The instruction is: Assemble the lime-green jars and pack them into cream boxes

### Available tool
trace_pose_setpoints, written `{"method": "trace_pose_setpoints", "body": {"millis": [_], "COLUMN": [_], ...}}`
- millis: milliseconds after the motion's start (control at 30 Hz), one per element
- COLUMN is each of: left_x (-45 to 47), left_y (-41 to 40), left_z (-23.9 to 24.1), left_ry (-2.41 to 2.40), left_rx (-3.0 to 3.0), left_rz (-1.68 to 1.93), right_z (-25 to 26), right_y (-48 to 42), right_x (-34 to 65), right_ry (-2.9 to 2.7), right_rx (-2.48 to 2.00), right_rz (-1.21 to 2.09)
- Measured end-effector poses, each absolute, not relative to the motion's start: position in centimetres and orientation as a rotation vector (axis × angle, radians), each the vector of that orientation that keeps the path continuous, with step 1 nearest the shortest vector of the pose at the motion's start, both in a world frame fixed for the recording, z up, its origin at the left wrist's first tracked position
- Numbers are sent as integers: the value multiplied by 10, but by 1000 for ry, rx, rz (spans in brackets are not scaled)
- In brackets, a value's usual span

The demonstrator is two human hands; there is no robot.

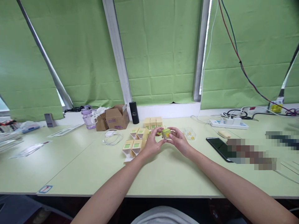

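Two hands, one item in the head view: our left hand and right hand pinch a small green case by the fingertips over the counter, between the small boxes and clear plastic pieces. Probably slick, so we'd press lightly and evenly; squeezing hard could pop it loose.
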State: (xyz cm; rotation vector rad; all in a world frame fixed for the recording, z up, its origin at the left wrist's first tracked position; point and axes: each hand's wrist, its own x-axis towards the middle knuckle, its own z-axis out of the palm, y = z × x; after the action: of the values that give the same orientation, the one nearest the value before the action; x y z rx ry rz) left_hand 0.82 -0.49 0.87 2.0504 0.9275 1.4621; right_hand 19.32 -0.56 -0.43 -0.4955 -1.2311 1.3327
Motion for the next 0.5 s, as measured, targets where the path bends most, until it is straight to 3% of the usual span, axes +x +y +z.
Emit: {"method": "trace_pose_setpoints", "body": {"millis": [500], "left_x": [8], "left_y": [-8], "left_z": [14], "left_ry": [974], "left_rx": [2073], "left_rz": [1483], "right_z": [-3], "right_y": [-4], "right_x": [191], "right_ry": [-1242], "right_rx": [-448], "right_rz": [1348]}}
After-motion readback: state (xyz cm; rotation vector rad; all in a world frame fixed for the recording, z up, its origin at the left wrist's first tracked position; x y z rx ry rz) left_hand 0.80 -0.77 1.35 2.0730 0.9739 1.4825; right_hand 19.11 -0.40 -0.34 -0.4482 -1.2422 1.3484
